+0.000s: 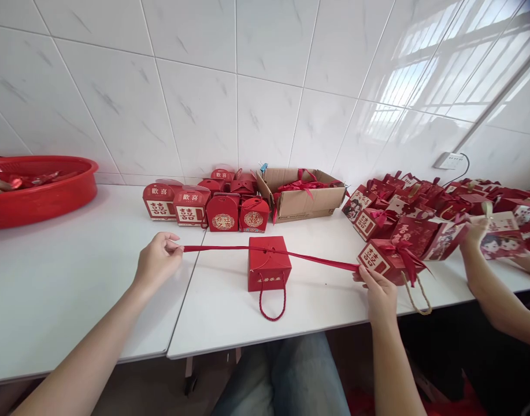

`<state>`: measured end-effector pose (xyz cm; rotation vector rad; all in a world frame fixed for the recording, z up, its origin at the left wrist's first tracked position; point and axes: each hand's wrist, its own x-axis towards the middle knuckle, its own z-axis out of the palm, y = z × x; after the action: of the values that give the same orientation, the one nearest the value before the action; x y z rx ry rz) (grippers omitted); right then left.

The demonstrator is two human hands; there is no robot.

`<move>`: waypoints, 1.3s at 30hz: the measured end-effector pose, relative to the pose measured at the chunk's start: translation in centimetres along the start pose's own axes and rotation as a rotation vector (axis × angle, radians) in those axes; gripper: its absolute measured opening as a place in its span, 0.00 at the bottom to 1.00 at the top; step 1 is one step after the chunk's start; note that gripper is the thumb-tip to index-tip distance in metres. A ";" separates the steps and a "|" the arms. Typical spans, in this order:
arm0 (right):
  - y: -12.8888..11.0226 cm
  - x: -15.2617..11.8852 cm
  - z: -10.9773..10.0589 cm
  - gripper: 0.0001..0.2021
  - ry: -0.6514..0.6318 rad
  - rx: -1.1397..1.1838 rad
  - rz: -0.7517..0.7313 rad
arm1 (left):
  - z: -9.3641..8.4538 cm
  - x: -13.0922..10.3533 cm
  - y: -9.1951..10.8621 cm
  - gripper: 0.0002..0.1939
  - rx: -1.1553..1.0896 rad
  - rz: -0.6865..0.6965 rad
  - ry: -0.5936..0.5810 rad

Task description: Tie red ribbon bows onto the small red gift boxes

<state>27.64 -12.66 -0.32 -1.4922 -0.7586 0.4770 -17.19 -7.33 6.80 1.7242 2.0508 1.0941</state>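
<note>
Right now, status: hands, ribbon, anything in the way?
Left hand, right hand: pinching red ribbon. Ribbon taut across red box. Possible obstacle: bow-tied box beside right hand.

Left hand [159, 261] and right hand [380, 289] hold opposite ends of a red ribbon [221, 248] stretched across a red box [269, 266] on the white counter [95, 277]. Behind stand further boxes [223, 215] and an open carton [312, 204]; at right, a co-worker's hand [473, 236] beside decorated boxes [410, 234].
</note>
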 end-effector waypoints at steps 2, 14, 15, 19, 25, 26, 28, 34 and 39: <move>0.1 0.0 0.3 0.22 -0.031 -0.029 0.007 | 0.2 0.1 -0.4 0.08 -0.004 0.003 -0.021; -5.3 -1.0 3.9 0.23 -0.407 -0.333 -0.396 | 1.6 -1.0 5.9 0.14 -0.141 0.336 -0.224; -6.5 -1.0 4.8 0.21 -0.570 -0.336 -0.379 | 2.0 -0.9 7.0 0.14 -0.148 0.395 -0.284; -10.4 0.9 9.0 0.18 -1.318 -0.492 -0.359 | 2.9 -0.1 10.6 0.14 -0.007 0.602 -0.486; -11.3 4.2 12.6 0.14 -1.697 -0.440 -0.259 | 3.2 1.3 13.6 0.18 0.124 0.657 -0.769; -11.0 4.3 12.7 0.13 -1.700 -0.375 -0.225 | 3.3 1.6 13.9 0.17 0.145 0.675 -0.800; -10.3 4.2 12.6 0.11 -1.718 -0.256 -0.139 | 3.5 2.2 14.6 0.15 0.199 0.698 -0.856; -9.6 4.1 11.2 0.08 -1.716 -0.040 0.026 | 4.1 2.9 15.8 0.08 0.290 0.663 -0.900; -8.9 4.1 11.6 0.09 -1.644 0.244 0.139 | 3.9 2.7 16.1 0.11 0.426 0.569 -1.035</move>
<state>20.80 -2.08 8.15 -0.6488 -1.7207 1.8948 -3.63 -2.98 15.66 2.4079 1.1786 -0.2488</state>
